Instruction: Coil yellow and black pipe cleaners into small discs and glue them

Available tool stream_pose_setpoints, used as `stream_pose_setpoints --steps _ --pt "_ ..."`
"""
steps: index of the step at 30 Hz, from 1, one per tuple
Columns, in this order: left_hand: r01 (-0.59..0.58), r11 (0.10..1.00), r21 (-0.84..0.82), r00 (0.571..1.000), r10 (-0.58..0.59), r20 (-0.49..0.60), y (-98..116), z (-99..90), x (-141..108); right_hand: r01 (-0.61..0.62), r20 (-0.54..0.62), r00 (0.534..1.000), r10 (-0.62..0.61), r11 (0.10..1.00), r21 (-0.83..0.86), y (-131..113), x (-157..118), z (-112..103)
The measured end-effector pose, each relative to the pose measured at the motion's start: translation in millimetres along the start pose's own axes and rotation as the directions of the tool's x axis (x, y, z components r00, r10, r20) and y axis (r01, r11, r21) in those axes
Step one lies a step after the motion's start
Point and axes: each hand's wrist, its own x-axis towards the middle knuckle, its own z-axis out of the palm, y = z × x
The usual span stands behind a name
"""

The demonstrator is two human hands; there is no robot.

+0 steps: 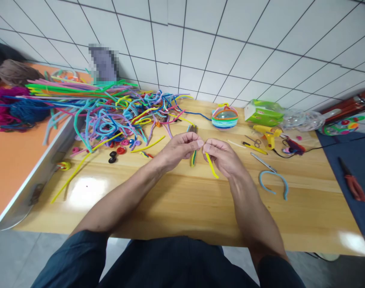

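1. A short, yellow, fuzzy pipe cleaner (211, 166) is pinched by the right hand (224, 155) above the middle of the wooden table (170, 204), its free end pointed toward the near side.
2. The left hand (185, 147) is held just beside it, thumb and fingers drawn together; whether the strip's tip is gripped there cannot be told.
3. Green-and-yellow-handled pliers (193, 159) are partly hidden behind the left hand.
4. A tangled heap of multicoloured pipe cleaners (110, 110) is spread at far left.
5. At right, a yellow glue gun (268, 137) is laid beyond a curved light-blue fuzzy strip (274, 175).
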Motion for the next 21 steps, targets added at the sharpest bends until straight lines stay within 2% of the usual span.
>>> stream_pose_setpoints --steps 4,7,10,15,18,21 --pt "-0.014 0.980 -0.198 0.993 -0.011 -0.120 -11.6 17.9 -2.8 0.050 -0.088 0.995 -0.048 0.999 0.014 8.5 2.7 7.4" --pt "0.007 0.965 -0.263 0.991 -0.042 -0.131 -16.0 21.1 -2.5 0.031 -0.096 0.995 -0.027 0.999 0.038 8.6 2.8 6.2" --pt "0.046 0.981 -0.187 0.998 -0.054 -0.039 -9.5 12.7 -0.5 -0.014 -0.052 0.998 0.018 0.998 0.063 3.5 0.8 -0.4" --pt "0.007 0.998 0.064 0.995 -0.014 0.098 6.8 -6.1 0.7 -0.061 0.043 0.997 0.059 0.997 0.053 -5.3 -2.6 -4.7" --pt "-0.001 0.995 0.100 0.996 -0.008 0.089 7.7 -6.7 0.2 -0.052 0.049 0.998 0.050 0.998 0.038 -6.4 -2.8 -3.4" --pt "-0.013 1.000 0.017 1.000 0.013 0.002 1.6 3.7 -1.5 -0.028 0.015 1.000 0.027 0.999 0.015 -2.6 -1.4 -1.3"
